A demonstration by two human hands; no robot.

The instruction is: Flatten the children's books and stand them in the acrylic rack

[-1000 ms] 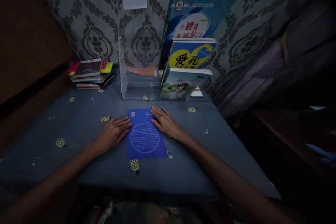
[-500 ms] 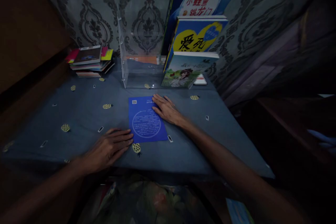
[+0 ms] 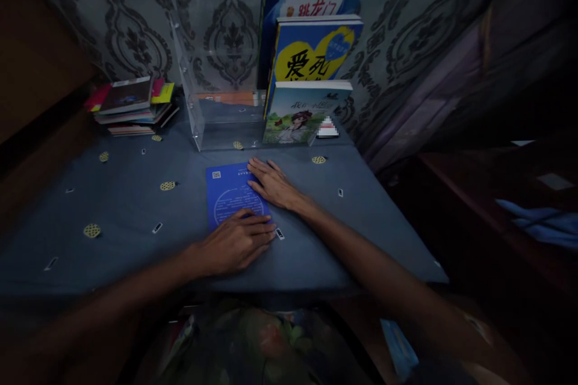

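A blue printed sheet or thin booklet lies flat on the patterned grey-blue tablecloth. It bears a white circle of text and a small square code at its upper left corner. My left hand rests over the sheet's lower edge, palm down with fingers stretched out toward the lower right corner, hiding part of the text. At the upper right, my right hand lies flat on the edge with its fingers extended. Neither hand grips anything.
Behind the sheet stands a clear acrylic rack. Several picture books, the front one green, lean in its right side. A stack of small books sits at the back left. A small pixelated triangular item is beside the rack.
My left hand has slid right along the lower edge of the sheet, now covering its lower part. My right hand stays at the upper right. The whole view has shifted a little.
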